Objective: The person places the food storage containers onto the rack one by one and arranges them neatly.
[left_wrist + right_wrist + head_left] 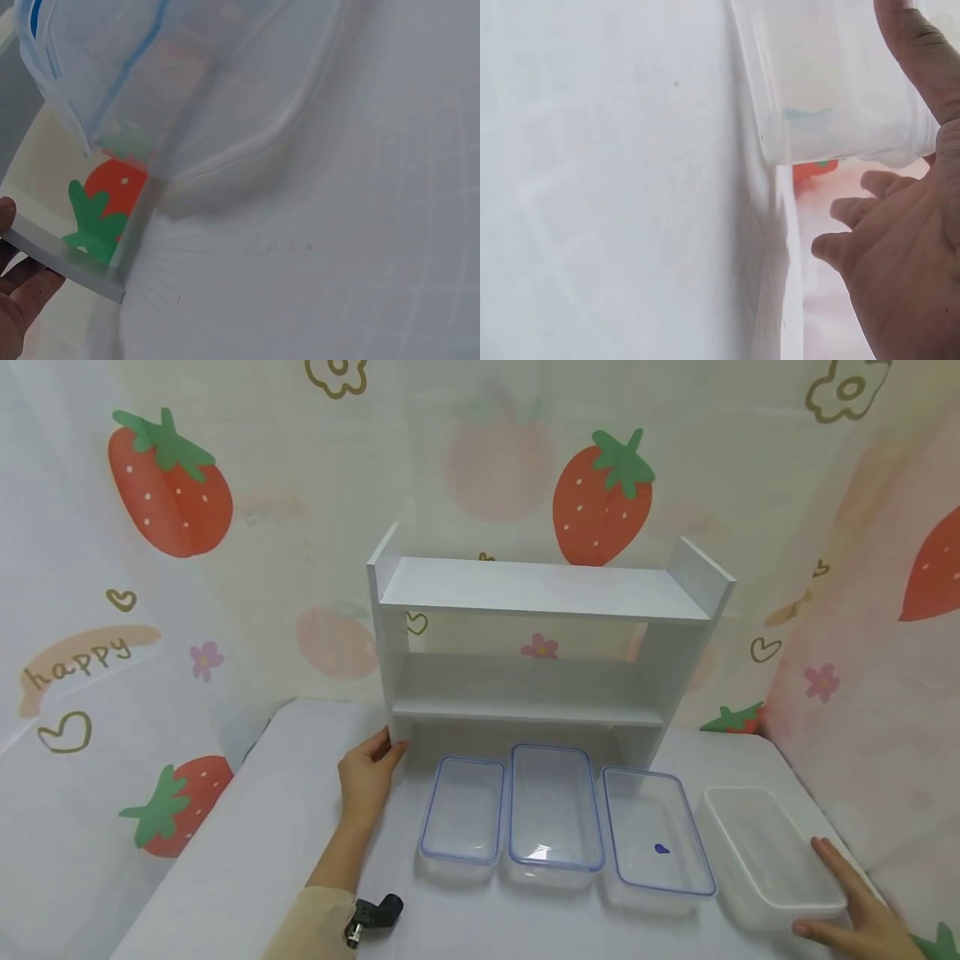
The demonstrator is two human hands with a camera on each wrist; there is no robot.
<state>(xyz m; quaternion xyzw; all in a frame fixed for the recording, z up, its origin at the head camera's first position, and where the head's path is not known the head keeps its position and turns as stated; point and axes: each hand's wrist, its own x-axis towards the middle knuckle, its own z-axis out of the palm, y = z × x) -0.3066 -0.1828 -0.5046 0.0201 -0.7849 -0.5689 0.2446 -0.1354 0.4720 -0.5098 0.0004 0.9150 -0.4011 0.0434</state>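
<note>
My left hand (366,777) pinches the near left edge of the white shelf (540,589) — thumb on the panel's inner side, fingers on its outer side, parted only by its thickness. My right hand (870,914) is spread wide at the near right corner of the whitish box (776,852), thumb at the near side and fingers along the right side; how firmly they press, I cannot tell.

My left forearm runs from the near side toward the far side, slanting right, its beige sleeve (311,922) ending beside a black fitting (378,912). My right hand comes in from the near right, palm turned toward the box.

Between my hands stand three blue-rimmed boxes: the left box (463,810), the longer middle box (555,802) and the right box (648,818), a dark blue mark showing there — all on the white tabletop (225,860), near the shelf's foot. Strawberry-printed cloth (300,510) hangs beyond.
</note>
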